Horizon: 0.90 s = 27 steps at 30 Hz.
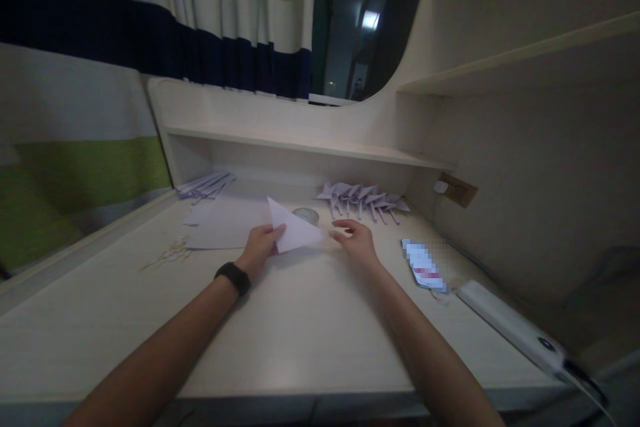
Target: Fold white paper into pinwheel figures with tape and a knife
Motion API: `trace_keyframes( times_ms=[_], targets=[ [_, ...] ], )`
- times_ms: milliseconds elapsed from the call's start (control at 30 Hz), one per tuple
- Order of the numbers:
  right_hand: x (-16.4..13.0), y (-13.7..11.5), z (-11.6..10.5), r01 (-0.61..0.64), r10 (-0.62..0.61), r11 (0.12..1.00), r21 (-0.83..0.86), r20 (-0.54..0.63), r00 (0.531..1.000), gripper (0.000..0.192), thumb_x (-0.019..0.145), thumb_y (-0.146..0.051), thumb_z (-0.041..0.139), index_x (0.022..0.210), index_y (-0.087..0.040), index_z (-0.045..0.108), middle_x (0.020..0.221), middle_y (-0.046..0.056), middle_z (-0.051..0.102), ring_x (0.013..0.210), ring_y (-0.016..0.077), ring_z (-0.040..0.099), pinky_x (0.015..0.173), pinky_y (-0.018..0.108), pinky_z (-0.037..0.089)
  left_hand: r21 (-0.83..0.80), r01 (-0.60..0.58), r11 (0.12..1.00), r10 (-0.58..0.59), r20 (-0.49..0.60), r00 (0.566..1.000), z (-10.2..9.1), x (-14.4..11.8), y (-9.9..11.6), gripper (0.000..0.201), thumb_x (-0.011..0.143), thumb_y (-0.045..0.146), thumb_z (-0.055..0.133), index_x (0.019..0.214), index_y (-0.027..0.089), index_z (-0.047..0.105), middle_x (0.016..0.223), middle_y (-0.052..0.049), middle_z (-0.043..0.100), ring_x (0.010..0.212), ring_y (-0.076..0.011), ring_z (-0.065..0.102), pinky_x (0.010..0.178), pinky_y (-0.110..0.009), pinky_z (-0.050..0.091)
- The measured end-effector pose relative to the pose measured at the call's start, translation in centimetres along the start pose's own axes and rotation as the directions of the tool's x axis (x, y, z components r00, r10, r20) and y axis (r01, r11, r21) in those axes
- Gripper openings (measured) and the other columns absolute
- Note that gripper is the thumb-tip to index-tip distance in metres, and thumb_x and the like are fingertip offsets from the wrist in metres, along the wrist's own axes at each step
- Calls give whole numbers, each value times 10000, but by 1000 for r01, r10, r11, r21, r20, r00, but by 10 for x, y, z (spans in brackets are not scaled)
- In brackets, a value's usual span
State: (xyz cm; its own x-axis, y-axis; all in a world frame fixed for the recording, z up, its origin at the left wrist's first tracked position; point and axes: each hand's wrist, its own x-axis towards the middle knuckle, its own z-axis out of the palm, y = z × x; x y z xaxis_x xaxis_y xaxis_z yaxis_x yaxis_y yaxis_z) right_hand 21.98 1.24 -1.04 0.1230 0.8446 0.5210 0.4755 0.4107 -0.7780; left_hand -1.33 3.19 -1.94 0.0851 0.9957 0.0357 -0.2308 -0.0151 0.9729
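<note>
My left hand (261,245), with a dark band at its wrist, pinches a white sheet of paper folded into a triangle (296,232) by its left side. The folded paper is held above the desk, one corner pointing up and another pointing right. Just right of that corner is my right hand (354,238), thumb and fingers apart with nothing between them. Behind the folded paper lies a round, flat object (306,215), partly covered; its kind is unclear. White paper sheets (215,230) lie flat left of my left hand.
Folded paper pinwheels on sticks (367,199) lie in a row at the back. Rolled paper sticks (206,185) are piled back left, and thin twisted strips (173,252) lie before the sheets. A phone (423,265) and a long white device (510,323) with a cord occupy the right.
</note>
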Motion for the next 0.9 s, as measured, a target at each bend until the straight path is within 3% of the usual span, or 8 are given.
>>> trace_keyframes(
  times_ms=[67,133,233,300,433,567,733,900],
  targets=[
    [-6,-8,6,245,-224,961,-127,158,962,420,615,-343,777,1015,-244,692,1155,84,643,1089,255,563,953,411,403,45,27,999,-29,46,999,3,-2,0,273,671,360,719,723,102,647,611,-57,646,513,-152,569,472,-254,452],
    [-12,-13,13,378,-314,908,-178,307,898,521,592,-347,803,1083,-253,658,1250,94,582,1153,257,524,988,418,380,78,34,996,-42,105,994,6,-3,-1,282,681,374,712,696,100,647,587,-56,635,498,-147,557,450,-243,434],
    [-17,-14,20,427,-318,885,-187,428,846,520,613,-345,792,1097,-230,638,1260,110,568,1149,247,532,980,387,395,86,19,996,-32,153,988,10,-5,-2,316,690,406,708,667,99,642,591,-56,635,495,-137,551,444,-230,422],
    [-18,-14,21,420,-307,889,-180,445,841,479,640,-309,771,1090,-222,635,1240,107,579,1137,237,542,977,371,396,85,16,996,-29,164,986,11,-6,-2,335,685,423,715,660,98,639,587,-52,633,494,-135,548,448,-229,422],
    [-18,-17,18,367,-288,922,-121,420,861,442,646,-228,745,1074,-240,639,1230,84,587,1127,234,546,974,372,389,66,25,998,-37,196,980,11,-6,-1,367,676,454,727,684,96,650,585,-56,640,513,-149,562,482,-250,447],
    [-20,-18,22,255,-242,967,17,370,897,380,638,-259,751,1008,-241,665,1191,75,611,1089,241,566,908,358,431,-36,77,996,-63,293,954,9,-4,0,502,761,572,602,932,105,673,826,-122,703,678,-208,641,577,-312,505],
    [-22,-13,32,-16,-14,994,109,267,964,444,597,-334,779,1011,-219,666,1060,78,668,938,236,619,791,349,488,-61,89,994,-58,394,917,7,-5,3,579,781,595,569,1092,110,628,1008,-179,687,785,-249,674,689,-369,518],
    [-21,-9,37,-214,143,950,228,291,946,506,577,-363,788,1036,-191,662,903,72,696,745,206,649,656,311,506,-79,84,993,-45,406,913,7,-8,5,586,793,589,559,1130,112,608,1080,-191,662,823,-253,673,689,-349,514]
  ],
)
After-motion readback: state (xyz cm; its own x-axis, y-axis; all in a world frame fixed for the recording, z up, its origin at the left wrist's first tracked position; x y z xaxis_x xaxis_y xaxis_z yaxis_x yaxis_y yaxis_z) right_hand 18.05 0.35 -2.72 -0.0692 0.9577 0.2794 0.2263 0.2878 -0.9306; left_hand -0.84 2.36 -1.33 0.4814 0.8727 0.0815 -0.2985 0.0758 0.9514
